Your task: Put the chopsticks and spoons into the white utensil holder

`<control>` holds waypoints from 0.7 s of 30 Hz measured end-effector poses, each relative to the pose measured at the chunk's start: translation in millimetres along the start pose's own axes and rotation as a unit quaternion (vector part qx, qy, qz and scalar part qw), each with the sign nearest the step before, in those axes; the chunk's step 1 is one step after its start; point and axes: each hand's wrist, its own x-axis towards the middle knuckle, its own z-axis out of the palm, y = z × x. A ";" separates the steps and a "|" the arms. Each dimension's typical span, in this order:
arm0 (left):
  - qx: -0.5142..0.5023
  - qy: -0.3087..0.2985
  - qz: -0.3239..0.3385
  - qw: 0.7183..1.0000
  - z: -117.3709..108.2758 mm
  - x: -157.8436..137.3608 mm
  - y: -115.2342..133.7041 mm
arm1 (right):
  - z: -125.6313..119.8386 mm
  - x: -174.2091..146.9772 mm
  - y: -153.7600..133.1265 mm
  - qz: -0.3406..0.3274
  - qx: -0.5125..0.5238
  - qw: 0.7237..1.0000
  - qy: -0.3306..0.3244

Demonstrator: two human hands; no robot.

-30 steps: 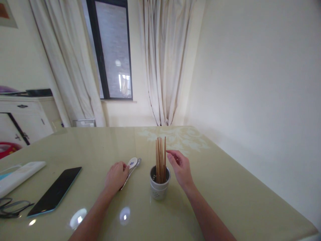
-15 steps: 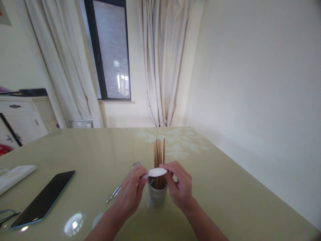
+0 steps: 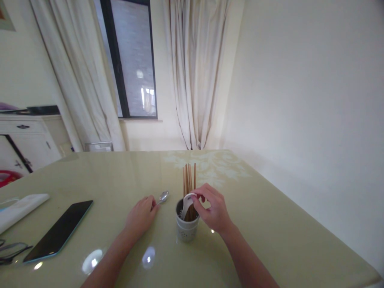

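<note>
In the head view, a person's right hand (image 3: 213, 208) pinches a white spoon (image 3: 186, 205) partly inside a cup (image 3: 187, 231) of upright chopsticks (image 3: 188, 180). To the cup's left, the left hand (image 3: 142, 215) touches a metal spoon (image 3: 164, 196) on the table (image 3: 255, 236); whether it grips cannot be told.

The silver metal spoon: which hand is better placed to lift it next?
Probably the left hand: it touches the silver metal spoon, while the right hand holds a white ceramic-looking spoon partly inside the grey round cup.
</note>
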 end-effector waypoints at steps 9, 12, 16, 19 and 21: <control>-0.076 0.141 0.002 0.987 -16.7 -6.1 16.7 | 3.5 -2.7 1.0 0.012 0.005 1.000 0.009; -0.150 0.273 0.071 0.947 -23.1 -18.0 28.0 | 5.8 -6.0 -4.6 0.027 0.028 0.999 0.037; -0.152 0.362 0.259 0.882 -24.1 -35.7 43.1 | 14.3 -14.0 -13.8 0.010 0.077 0.997 0.029; -0.128 0.368 0.352 0.851 -19.1 -42.1 47.8 | 20.0 -17.5 -19.5 0.033 0.095 0.994 0.051; -0.123 0.369 0.378 0.840 -16.3 -42.5 48.0 | 20.9 -16.4 -20.6 0.075 0.122 0.987 0.068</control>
